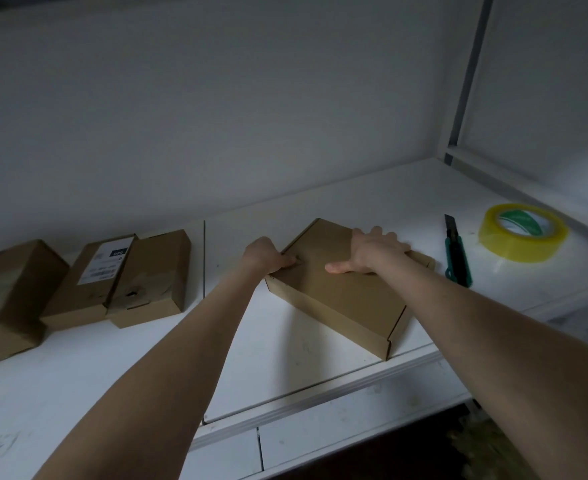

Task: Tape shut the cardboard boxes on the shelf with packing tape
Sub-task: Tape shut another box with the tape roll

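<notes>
Left hand [268, 258] fingers curled round the flat box [341, 299] at its left edge, thumb on the lid. Right hand [375, 254] fingers spread, pressing the lid flat. Box lies angled on the shelf [320, 386], corner near the front lip. Tape roll [523, 232] far right. Risk: letting go for the tape, lid springs up or box slides off.

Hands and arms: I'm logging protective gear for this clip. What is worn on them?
Nothing visible. The left hand and right hand are ungloved, with no rings or watch showing. The left forearm and right forearm are bare, with no sleeves in frame.
</notes>
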The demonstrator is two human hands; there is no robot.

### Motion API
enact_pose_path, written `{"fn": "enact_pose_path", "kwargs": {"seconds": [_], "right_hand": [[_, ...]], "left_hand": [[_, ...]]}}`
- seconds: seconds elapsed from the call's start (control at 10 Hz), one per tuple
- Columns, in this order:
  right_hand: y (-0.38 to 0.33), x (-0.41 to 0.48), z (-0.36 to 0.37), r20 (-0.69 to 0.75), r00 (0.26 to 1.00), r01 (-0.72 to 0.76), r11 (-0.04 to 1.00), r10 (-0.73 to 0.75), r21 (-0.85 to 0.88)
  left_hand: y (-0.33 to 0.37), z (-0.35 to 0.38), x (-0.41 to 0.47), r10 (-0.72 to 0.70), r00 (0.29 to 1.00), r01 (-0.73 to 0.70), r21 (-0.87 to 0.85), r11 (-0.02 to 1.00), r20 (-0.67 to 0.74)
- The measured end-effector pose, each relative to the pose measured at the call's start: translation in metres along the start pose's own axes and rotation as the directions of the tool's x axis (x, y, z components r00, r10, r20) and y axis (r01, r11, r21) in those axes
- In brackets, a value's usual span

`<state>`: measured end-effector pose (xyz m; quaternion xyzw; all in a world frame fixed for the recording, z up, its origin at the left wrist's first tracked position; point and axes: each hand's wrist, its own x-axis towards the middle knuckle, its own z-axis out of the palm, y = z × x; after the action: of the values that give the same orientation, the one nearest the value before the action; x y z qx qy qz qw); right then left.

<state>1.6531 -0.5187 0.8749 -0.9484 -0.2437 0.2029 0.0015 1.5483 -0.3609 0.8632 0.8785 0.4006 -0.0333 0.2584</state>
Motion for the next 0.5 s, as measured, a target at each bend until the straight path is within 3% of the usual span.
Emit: {"fn": "enact_pose_path", "kwargs": {"seconds": [0.2,0.5], "right_hand": [[0.0005,-0.0009,0.0000,-0.006,1.000,0.002,1.000,-0.002,0.000],[0.0003,0.0015,0.0013,-0.014,1.000,0.003,1.000,-0.003,0.002]], "left_hand": [[-0.0007,0.0030,0.0019,0.018,1.000,-0.018,0.056,0.998,-0.002],[-0.0012,0.0073,0.0048,0.019,0.995,-0.019,-0.005,1.000,-0.096]]}}
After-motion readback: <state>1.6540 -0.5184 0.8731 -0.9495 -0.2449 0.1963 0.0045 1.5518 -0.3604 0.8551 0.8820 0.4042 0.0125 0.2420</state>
